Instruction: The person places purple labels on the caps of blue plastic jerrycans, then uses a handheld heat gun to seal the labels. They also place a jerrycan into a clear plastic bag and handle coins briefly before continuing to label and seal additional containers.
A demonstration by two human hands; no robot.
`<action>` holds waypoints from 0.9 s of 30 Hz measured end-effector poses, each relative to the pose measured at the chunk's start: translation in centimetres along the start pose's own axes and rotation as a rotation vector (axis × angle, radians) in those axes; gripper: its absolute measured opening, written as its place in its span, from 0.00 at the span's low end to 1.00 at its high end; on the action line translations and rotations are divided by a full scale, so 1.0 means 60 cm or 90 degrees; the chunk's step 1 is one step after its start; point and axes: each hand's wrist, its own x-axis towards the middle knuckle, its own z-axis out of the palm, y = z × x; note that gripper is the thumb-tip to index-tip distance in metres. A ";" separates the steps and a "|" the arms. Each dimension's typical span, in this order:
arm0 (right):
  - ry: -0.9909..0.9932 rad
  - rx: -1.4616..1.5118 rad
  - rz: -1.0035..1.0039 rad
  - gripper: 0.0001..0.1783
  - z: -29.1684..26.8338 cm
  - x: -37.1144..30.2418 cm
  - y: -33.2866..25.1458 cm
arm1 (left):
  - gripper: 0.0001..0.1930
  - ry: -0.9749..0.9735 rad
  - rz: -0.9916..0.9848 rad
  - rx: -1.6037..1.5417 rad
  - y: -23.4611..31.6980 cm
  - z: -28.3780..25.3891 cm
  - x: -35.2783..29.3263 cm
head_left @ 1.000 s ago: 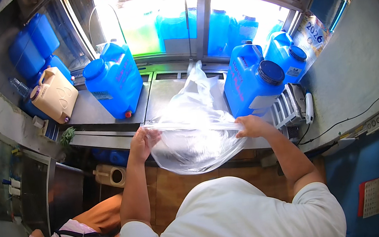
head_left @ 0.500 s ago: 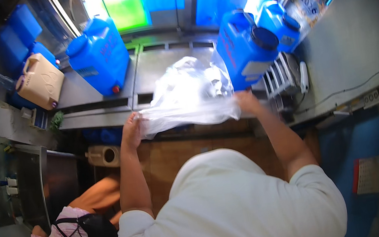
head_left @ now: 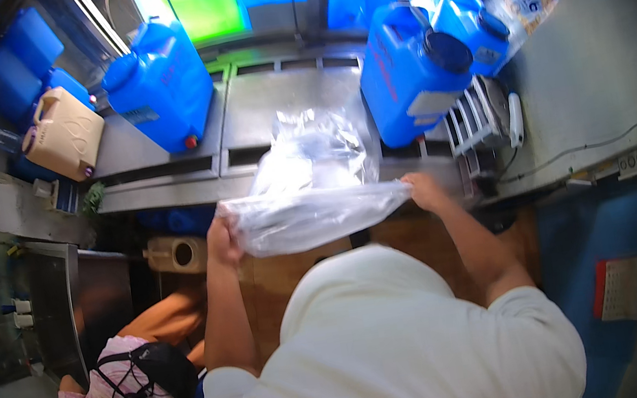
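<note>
A large clear plastic bag (head_left: 313, 218) is stretched between my two hands in front of my chest. Its near edge is folded or bunched into a wide band, while the far part trails over the front of the steel counter (head_left: 261, 102). My left hand (head_left: 225, 233) is closed on the bag's left end. At the opposite end, my right hand (head_left: 423, 190) pinches the corner, its fingers slightly blurred. Bright glare on the plastic hides where its layers part.
Blue jerrycans (head_left: 169, 89) (head_left: 409, 78) stand on both sides of the counter, with a beige jerrycan (head_left: 65, 131) farther left. A white slatted rack (head_left: 471, 120) sits at the right. Another person (head_left: 129, 392) is low at my left, near a beige container (head_left: 176, 255) on the floor.
Both hands have come slightly nearer to me, pulling the bag back. More of its band hangs over the counter's front, and the heap on the counter has flattened and narrowed.
</note>
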 end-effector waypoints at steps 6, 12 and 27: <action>-0.263 0.953 -0.053 0.21 -0.094 0.023 -0.028 | 0.16 0.291 -0.232 0.706 0.012 0.037 -0.020; -0.569 -0.308 -0.147 0.36 -0.046 0.005 -0.100 | 0.07 0.561 -0.060 0.710 0.008 0.010 0.052; -0.492 0.240 -0.092 0.28 -0.125 0.188 -0.057 | 0.08 0.613 -0.143 1.124 0.098 -0.013 0.213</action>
